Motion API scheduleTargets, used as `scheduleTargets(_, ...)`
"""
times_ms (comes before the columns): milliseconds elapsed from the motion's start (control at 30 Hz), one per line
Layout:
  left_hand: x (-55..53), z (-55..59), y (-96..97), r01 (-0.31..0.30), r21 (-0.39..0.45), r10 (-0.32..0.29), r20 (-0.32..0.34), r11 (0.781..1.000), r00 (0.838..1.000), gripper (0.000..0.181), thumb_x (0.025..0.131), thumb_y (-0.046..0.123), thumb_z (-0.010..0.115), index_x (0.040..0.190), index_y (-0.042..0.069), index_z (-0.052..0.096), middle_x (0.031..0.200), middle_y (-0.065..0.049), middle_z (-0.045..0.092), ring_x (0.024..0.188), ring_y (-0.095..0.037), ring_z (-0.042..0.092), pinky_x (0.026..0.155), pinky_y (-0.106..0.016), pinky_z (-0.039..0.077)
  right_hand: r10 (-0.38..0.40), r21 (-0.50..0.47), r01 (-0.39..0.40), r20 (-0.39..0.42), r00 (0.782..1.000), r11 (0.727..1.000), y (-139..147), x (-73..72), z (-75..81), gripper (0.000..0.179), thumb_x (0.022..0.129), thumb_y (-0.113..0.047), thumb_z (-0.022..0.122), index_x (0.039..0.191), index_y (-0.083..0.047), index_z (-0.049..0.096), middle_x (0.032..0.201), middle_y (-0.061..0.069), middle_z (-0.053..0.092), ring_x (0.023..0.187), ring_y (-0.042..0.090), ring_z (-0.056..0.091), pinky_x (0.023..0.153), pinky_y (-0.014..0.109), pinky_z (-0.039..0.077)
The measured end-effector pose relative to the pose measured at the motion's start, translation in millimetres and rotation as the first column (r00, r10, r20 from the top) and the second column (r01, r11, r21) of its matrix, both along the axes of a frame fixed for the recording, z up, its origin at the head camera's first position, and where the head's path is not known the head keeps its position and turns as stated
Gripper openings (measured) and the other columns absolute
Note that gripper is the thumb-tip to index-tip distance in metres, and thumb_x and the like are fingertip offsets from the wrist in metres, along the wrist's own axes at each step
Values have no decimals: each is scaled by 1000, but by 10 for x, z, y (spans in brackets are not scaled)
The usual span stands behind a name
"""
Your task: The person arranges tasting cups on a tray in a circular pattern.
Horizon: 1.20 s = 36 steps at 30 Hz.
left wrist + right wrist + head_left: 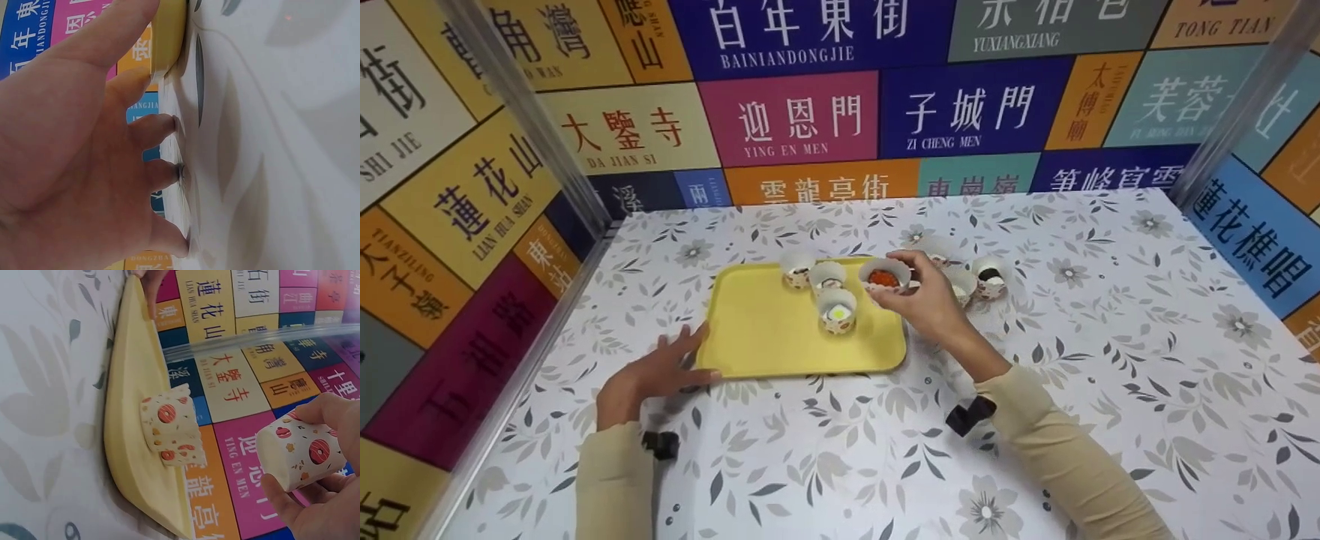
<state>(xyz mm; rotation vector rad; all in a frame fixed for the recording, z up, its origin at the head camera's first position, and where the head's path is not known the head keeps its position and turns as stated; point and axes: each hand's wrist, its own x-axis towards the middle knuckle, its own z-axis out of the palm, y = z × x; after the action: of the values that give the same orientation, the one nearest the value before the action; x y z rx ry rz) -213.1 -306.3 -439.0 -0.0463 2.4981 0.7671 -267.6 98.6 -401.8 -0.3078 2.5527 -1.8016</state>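
and here the right hand point(926, 304) is pinching a paper cup point(298, 453) by its sides, thumb against one flank and fingers against the other. that grip is leaving the base free and the mouth facing up, probably so the red filling point(883, 279) isn't spilling. the cup is hanging clear of the yellow tray point(757, 349), showing above its far right corner in the head view.

over on the other side, the left hand point(660, 367) is spreading its fingers around the tray's near left corner, pinching nothing. thumb and forefinger are meeting the rim while the other fingertips are reaching down to the tablecloth point(825, 450), seemingly bracing the tray against sliding.

three cups are already standing on the tray: the front cup point(838, 322) is showing a yellow-green spot on white, with the middle cup point(829, 276) just behind it and the back cup point(797, 279) standing by the far edge. they're clustering together, perhaps to leave room around them.

beyond the right hand, a dark-filled cup point(990, 286) is waiting on the cloth beside a pale-filled cup point(963, 289), both partly sharing a huddle that the hand is half hiding.
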Motion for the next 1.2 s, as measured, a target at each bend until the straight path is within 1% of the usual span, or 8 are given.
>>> scheduleTargets(100, 1, -4, -10, -7, 11, 7, -4, 1000, 1000, 103, 84, 66, 65, 160, 40, 0, 169, -2, -16, 152, -39, -24, 114, -76, -10, 8, 24, -8, -7, 1000, 1000, -67, 16, -21, 61, 84, -23, 80, 138, -15, 54, 127, 9, 58, 93, 17, 57, 79, 25, 52)
scheduleTargets(267, 16, -19, -22, -5, 21, 6, -12, 1000, 1000, 103, 85, 65, 66, 160, 39, 1, 169, -1, -15, 152, -39, -24, 114, -74, -12, 35, 44, -35, -11, 999, 998, -157, 49, -72, 61, 83, -25, 81, 137, -14, 54, 127, 9, 60, 101, 18, 57, 81, 26, 51)
scheduleTargets(400, 23, -28, -17, -8, 23, 8, -2, 1000, 1000, 105, 84, 67, 66, 160, 38, 0, 169, -1, -15, 152, -39, -24, 114, -75, -12, 47, 44, -46, -16, 999, 998, -224, 95, -119, 58, 83, -26, 81, 134, -15, 56, 123, 9, 62, 98, 18, 57, 79, 26, 50)
scheduleTargets(567, 13, -18, -18, -2, 25, 2, -3, 1000, 1000, 103, 84, 67, 65, 160, 40, 1, 169, -1, -15, 152, -39, -24, 114, -75, -12, 53, 8, -52, -30, 998, 999, -334, 148, -158, 53, 83, -24, 81, 130, -14, 59, 120, 10, 63, 95, 17, 57, 77, 25, 51)
scheduleTargets(800, 11, -3, -20, 53, -6, -53, -29, 999, 998, 100, 88, 64, 63, 161, 33, 1, 170, -9, -13, 152, -43, -21, 115, -75, -8, 104, 0, -104, -40, 994, 995, -518, 226, -219, 51, 83, -21, 81, 129, -14, 61, 117, 9, 64, 94, 17, 59, 74, 24, 51)
scheduleTargets(933, 15, -8, -23, 36, -3, -36, -14, 999, 999, 100, 87, 65, 63, 161, 36, 1, 170, -6, -14, 153, -41, -22, 116, -74, -9, 130, -7, -130, -47, 990, 991, -613, 269, -253, 50, 82, -21, 82, 127, -15, 63, 118, 6, 66, 97, 16, 60, 75, 24, 52)
scheduleTargets(1133, 7, -20, -31, 8, 15, -8, -5, 1000, 1000, 100, 85, 65, 65, 159, 42, 1, 169, -2, -15, 153, -39, -23, 115, -74, -11, 144, 32, -141, -88, 986, 989, -718, 307, -287, 50, 80, -19, 84, 126, -15, 64, 118, 5, 69, 85, 13, 58, 69, 22, 51)
scheduleTargets(1200, 9, -20, -29, 1, 17, -1, -2, 1000, 1000, 100, 85, 65, 65, 159, 43, 1, 169, -2, -15, 153, -39, -23, 115, -74, -11, 149, 55, -144, -100, 984, 988, -744, 320, -310, 49, 80, -19, 84, 124, -14, 64, 116, 5, 70, 83, 11, 59, 69, 22, 51)
